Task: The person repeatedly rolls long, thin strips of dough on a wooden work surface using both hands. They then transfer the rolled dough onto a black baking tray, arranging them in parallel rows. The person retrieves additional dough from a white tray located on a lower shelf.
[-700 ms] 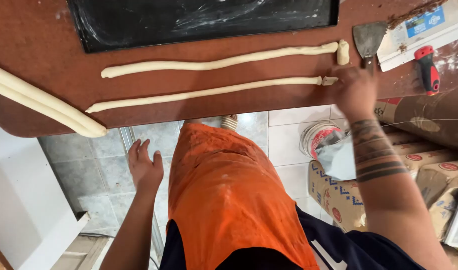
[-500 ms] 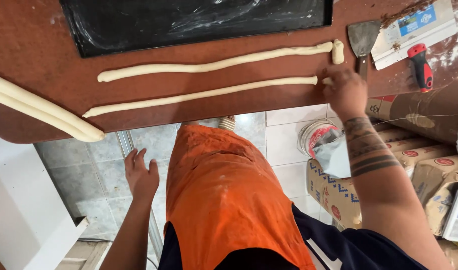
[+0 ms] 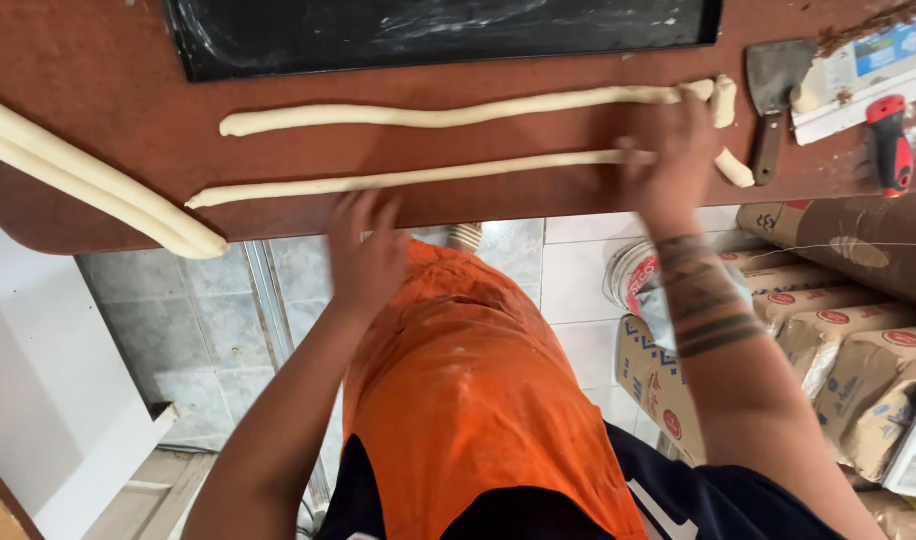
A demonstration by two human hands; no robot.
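We can't tell much abt our right hand (image 3: 678, 165): it's motion-blurred, lying palm-down over the right end of the near dough rope (image 3: 408, 178), so the rope's end is hidden under it; the fingers look spread fairly wide and flat, w/ no clear grip that we can make out. Our left hand (image 3: 366, 250) is blurred too, at the desk (image 3: 98, 60) edge just below the near dough rope's middle-left part, fingers loosely apart, holding nothing we can see; whether the tips touch the rope we can't tell. The near dough rope itself is long, thin, pale cream, fairly even, running almost the whole desk width, slightly tilted. Just beyond it lies a far dough rope (image 3: 458, 112), a bit thicker and wavier. A short curved dough bit (image 3: 735, 168) sits right of the near dough rope's hidden end. Left of the near dough rope, thick dough rolls (image 3: 88, 175) are cut off by the frame edge. Beyond both ropes a black tray (image 3: 438, 30) is cut off at the top. Right of the ropes: a metal scraper (image 3: 773, 85) and a red-handled tool (image 3: 890, 145). Below the desk edge, our orange apron (image 3: 468, 390) hides the floor; paper sacks (image 3: 858, 340) are stacked to the right.
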